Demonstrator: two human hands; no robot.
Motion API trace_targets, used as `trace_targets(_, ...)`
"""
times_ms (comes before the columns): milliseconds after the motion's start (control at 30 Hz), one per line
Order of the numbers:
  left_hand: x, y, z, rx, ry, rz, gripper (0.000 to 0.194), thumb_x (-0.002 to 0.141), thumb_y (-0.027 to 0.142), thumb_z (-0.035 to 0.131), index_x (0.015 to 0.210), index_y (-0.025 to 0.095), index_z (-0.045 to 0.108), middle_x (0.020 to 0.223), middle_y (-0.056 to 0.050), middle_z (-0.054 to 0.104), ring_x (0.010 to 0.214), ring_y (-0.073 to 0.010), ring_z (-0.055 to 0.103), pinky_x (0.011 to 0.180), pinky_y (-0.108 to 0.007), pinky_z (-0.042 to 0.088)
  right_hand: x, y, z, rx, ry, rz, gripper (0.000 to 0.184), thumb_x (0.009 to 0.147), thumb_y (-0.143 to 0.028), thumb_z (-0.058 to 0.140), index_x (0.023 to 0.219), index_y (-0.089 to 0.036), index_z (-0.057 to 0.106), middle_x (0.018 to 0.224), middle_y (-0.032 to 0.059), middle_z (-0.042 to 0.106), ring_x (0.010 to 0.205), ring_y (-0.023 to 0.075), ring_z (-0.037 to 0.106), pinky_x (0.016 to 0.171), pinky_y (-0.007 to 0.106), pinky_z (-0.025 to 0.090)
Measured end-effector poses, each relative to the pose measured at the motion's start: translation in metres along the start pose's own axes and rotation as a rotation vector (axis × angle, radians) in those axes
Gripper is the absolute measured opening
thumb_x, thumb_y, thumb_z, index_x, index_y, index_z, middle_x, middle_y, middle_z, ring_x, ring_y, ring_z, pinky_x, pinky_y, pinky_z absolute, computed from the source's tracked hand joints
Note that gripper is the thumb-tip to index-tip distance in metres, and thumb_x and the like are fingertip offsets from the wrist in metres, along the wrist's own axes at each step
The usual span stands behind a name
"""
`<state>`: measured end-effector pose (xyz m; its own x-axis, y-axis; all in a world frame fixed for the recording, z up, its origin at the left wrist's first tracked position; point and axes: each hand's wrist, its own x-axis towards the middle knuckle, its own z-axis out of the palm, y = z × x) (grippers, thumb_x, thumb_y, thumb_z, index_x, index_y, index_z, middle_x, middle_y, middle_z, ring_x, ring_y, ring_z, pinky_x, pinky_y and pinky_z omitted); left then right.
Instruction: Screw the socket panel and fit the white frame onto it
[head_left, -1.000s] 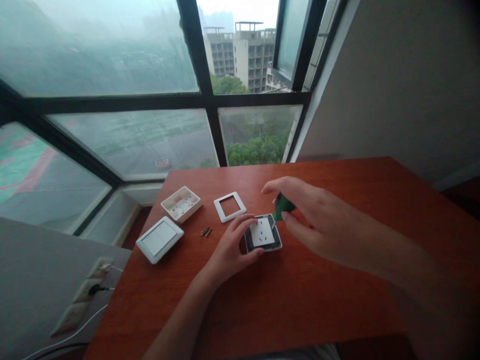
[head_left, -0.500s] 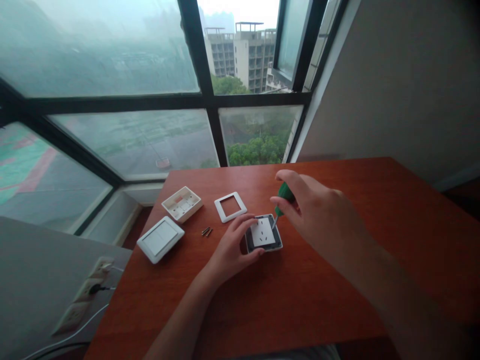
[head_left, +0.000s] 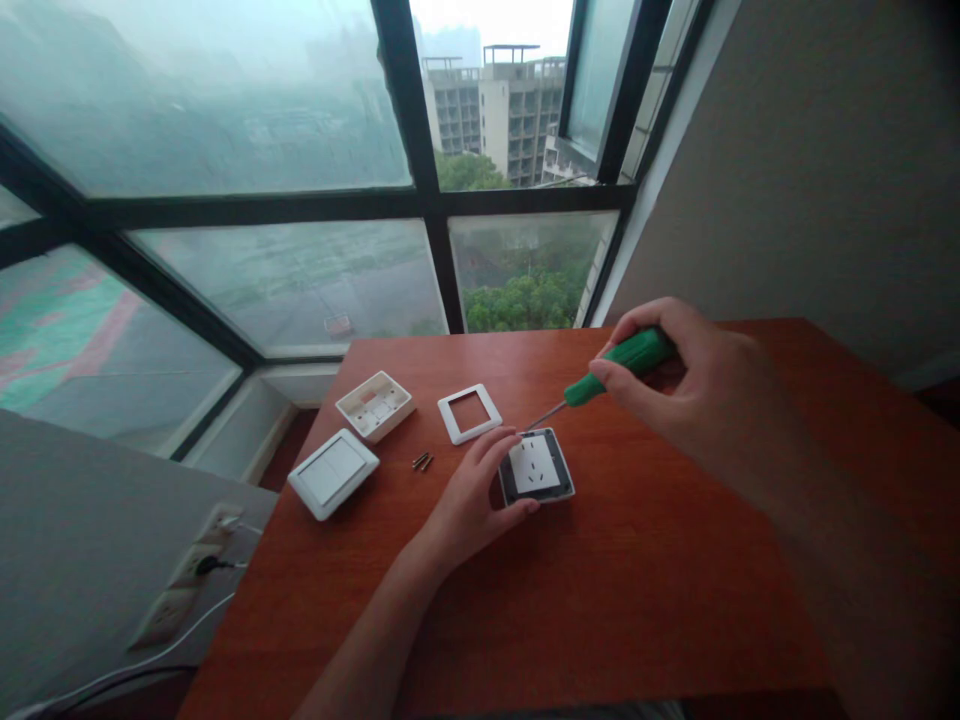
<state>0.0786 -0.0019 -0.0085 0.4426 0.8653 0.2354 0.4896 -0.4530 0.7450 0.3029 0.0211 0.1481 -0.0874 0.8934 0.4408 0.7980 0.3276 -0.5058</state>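
Observation:
A white wall socket point(head_left: 534, 468) with a dark surround lies on the wooden table. My left hand point(head_left: 472, 490) grips it from the left, fingers on its far edge and thumb on its near edge. In my right hand point(head_left: 675, 375) is a green-handled screwdriver point(head_left: 621, 366), slanting down to the left. Its tip is by the socket's far edge near my left fingertips; whether it touches is unclear. Beyond the socket lies a white square frame point(head_left: 469, 413).
To the left are several small screws point(head_left: 423, 462), a white open mounting box point(head_left: 375, 405) and a white switch panel point(head_left: 334, 474) near the left edge of the table point(head_left: 630, 600). A window stands behind the table. Plugged wall outlets point(head_left: 191, 565) with cables are at lower left.
My right hand has moved right and slightly up. The screwdriver has gone from steep to a flatter slant, its tip shifting from the socket's right side to its far edge. My left hand stays on the socket.

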Motion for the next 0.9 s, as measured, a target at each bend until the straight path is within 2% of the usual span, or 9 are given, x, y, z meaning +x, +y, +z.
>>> trace_targets(100, -0.001, 0.002, -0.009, 0.103, 0.041, -0.048, 0.070, 0.076, 0.033, 0.075, 0.137, 0.026, 0.041, 0.146, -0.012, 0.038, 0.134, -0.0305, 0.039, 0.110, -0.049, 0.037, -0.006, 0.031, 0.021, 0.355, -0.013, 0.197, 0.026, 0.076, -0.035, 0.070, 0.087, -0.022, 0.051, 0.093, 0.0037, 0.068, 0.067, 0.0169, 0.064, 0.062, 0.030, 0.049)
trace_targets(167, -0.003, 0.001, -0.023, 0.219, 0.096, -0.089, 0.059, 0.082, 0.031, 0.069, 0.135, 0.027, 0.043, 0.140, -0.011, 0.044, 0.128, -0.0294, 0.045, 0.107, -0.049, 0.040, -0.014, 0.053, 0.044, 0.694, -0.078, 0.385, 0.030, 0.072, -0.034, 0.072, 0.082, -0.022, 0.046, 0.095, 0.0044, 0.068, 0.068, 0.0165, 0.064, 0.065, 0.031, 0.051)
trace_targets(200, -0.005, -0.001, -0.031, 0.289, 0.130, -0.108, 0.052, 0.084, 0.029, 0.066, 0.132, 0.026, 0.046, 0.136, -0.011, 0.048, 0.124, -0.0287, 0.049, 0.104, -0.048, 0.043, -0.018, 0.062, 0.055, 0.858, -0.092, 0.515, 0.034, 0.068, -0.033, 0.075, 0.079, -0.021, 0.046, 0.090, 0.0035, 0.068, 0.066, 0.0162, 0.064, 0.063, 0.031, 0.052)
trace_targets(333, -0.019, -0.014, -0.060, 0.590, 0.146, -0.204, 0.037, 0.085, 0.025, 0.060, 0.121, 0.021, 0.054, 0.123, -0.011, 0.056, 0.113, -0.0303, 0.056, 0.096, -0.047, 0.048, -0.038, 0.085, 0.092, 1.003, -0.054, 0.674, 0.029, 0.071, -0.037, 0.070, 0.080, -0.020, 0.048, 0.075, 0.0000, 0.062, 0.064, 0.0158, 0.065, 0.056, 0.026, 0.050)
trace_targets(433, -0.030, -0.020, -0.071, 0.708, 0.086, -0.251, 0.031, 0.085, 0.025, 0.057, 0.116, 0.020, 0.056, 0.118, -0.011, 0.057, 0.106, -0.0300, 0.059, 0.090, -0.045, 0.051, -0.050, 0.091, 0.109, 1.068, -0.019, 0.736, 0.029, 0.070, -0.036, 0.070, 0.083, -0.021, 0.049, 0.074, -0.0025, 0.060, 0.063, 0.0140, 0.064, 0.053, 0.023, 0.047)
trace_targets(567, -0.035, -0.024, -0.070, 0.743, 0.009, -0.273, 0.023, 0.088, 0.022, 0.054, 0.110, 0.018, 0.058, 0.109, -0.011, 0.060, 0.094, -0.0264, 0.061, 0.083, -0.040, 0.052, -0.063, 0.094, 0.123, 1.132, -0.015, 0.757, 0.030, 0.069, -0.037, 0.072, 0.082, -0.021, 0.050, 0.070, -0.0032, 0.061, 0.056, 0.0117, 0.060, 0.049, 0.021, 0.042)
trace_targets(633, -0.034, -0.027, -0.068, 0.763, 0.000, -0.261, 0.016, 0.090, 0.020, 0.049, 0.102, 0.019, 0.060, 0.101, -0.009, 0.061, 0.089, -0.0240, 0.062, 0.081, -0.037, 0.051, -0.066, 0.096, 0.126, 1.156, -0.012, 0.748, 0.031, 0.069, -0.037, 0.072, 0.083, -0.021, 0.050, 0.068, -0.0033, 0.061, 0.054, 0.0111, 0.057, 0.047, 0.021, 0.039)
trace_targets(733, -0.030, -0.032, -0.066, 0.816, -0.007, -0.235, 0.017, 0.093, 0.018, 0.044, 0.096, 0.019, 0.061, 0.095, -0.007, 0.060, 0.086, -0.0217, 0.061, 0.080, -0.034, 0.050, -0.067, 0.099, 0.127, 1.182, -0.012, 0.734, 0.031, 0.071, -0.039, 0.071, 0.085, -0.021, 0.049, 0.067, -0.0030, 0.061, 0.054, 0.0114, 0.057, 0.048, 0.022, 0.038)
trace_targets(900, -0.029, -0.033, -0.066, 0.864, -0.045, -0.209, 0.020, 0.091, 0.013, 0.044, 0.095, 0.019, 0.062, 0.095, -0.009, 0.061, 0.087, -0.0236, 0.060, 0.079, -0.035, 0.050, -0.067, 0.099, 0.129, 1.174, -0.025, 0.718, 0.033, 0.070, -0.041, 0.072, 0.085, -0.022, 0.049, 0.067, -0.0026, 0.062, 0.052, 0.0119, 0.055, 0.049, 0.023, 0.037)
